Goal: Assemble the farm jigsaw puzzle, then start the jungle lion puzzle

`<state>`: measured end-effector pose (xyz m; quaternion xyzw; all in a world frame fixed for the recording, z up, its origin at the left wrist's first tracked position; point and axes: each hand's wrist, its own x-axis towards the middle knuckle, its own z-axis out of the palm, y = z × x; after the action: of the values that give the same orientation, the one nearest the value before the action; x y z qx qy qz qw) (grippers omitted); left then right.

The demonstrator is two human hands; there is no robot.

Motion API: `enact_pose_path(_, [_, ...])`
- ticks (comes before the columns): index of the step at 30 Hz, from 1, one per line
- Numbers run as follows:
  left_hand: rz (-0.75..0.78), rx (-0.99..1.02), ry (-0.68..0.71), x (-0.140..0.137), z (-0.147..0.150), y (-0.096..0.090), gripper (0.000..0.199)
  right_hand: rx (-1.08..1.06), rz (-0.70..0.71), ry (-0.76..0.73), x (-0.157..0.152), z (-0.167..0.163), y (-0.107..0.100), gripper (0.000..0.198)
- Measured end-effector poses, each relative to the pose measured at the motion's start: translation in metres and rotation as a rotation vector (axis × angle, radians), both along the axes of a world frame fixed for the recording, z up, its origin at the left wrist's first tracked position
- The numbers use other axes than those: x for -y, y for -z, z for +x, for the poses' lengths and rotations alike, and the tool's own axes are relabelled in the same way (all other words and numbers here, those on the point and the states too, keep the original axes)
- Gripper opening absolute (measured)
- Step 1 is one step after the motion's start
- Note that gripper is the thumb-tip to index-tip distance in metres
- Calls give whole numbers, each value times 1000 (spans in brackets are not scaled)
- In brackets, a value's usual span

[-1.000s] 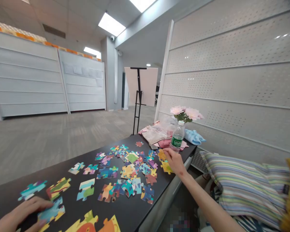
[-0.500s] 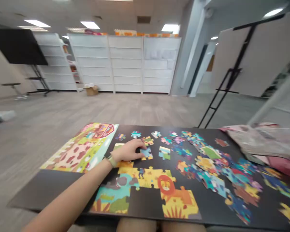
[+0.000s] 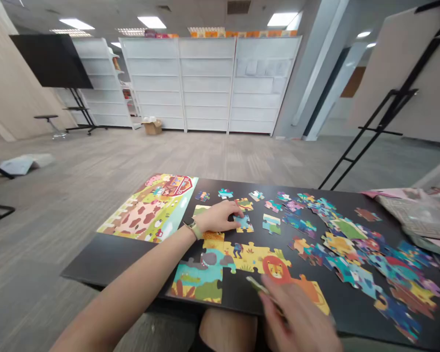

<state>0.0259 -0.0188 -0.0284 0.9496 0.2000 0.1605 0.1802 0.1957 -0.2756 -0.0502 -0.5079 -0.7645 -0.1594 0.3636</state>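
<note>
My left hand (image 3: 220,216) rests on the black table (image 3: 132,259), fingers loosely bent and apart, with the tips at the edge of a light-blue puzzle piece (image 3: 245,224). Low in front, my blurred right hand (image 3: 298,313) pinches a puzzle piece (image 3: 256,284), seen nearly edge-on. It hovers over the joined jigsaw section, covering part of the lion (image 3: 276,268) and its body. The hippo section (image 3: 201,278) lies to the left, with bare table between it and the lion. A piece with a blue-and-green scene (image 3: 272,224) lies apart behind the joined section.
Many loose puzzle pieces (image 3: 346,244) are heaped across the table's right side. A farm picture sheet (image 3: 146,208) lies at the left. Plastic bags (image 3: 418,215) sit at the right edge. Beyond are white shelves (image 3: 205,83), a screen on a stand (image 3: 51,61) and an easel board (image 3: 399,83).
My right hand has come into view from below with a puzzle piece in its fingers. My left hand stays by the same light-blue piece. The whole view has shifted.
</note>
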Motion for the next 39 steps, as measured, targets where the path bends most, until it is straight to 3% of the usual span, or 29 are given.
enact_pose_path(3, [15,-15,7,-1,-1,0,22,-18,-65,-66,-26,-58,0,20])
enact_pose_path(5, [15,-17,10,-2,-1,1,22,-32,-104,-55,-30,-70,2,25])
enact_pose_path(13, [-10,-6,29,-5,1,3,19,262,-156,-77,-16,-20,13,28])
enact_pose_path(24, [-22,-17,10,-2,0,0,22,100,-250,-120,-12,-22,16,20])
enact_pose_path(32, [-53,5,11,0,-1,1,22,143,-316,-65,3,7,-6,19])
enact_pose_path(39, [-63,1,6,2,-3,-1,22,126,-345,-26,3,9,-14,23])
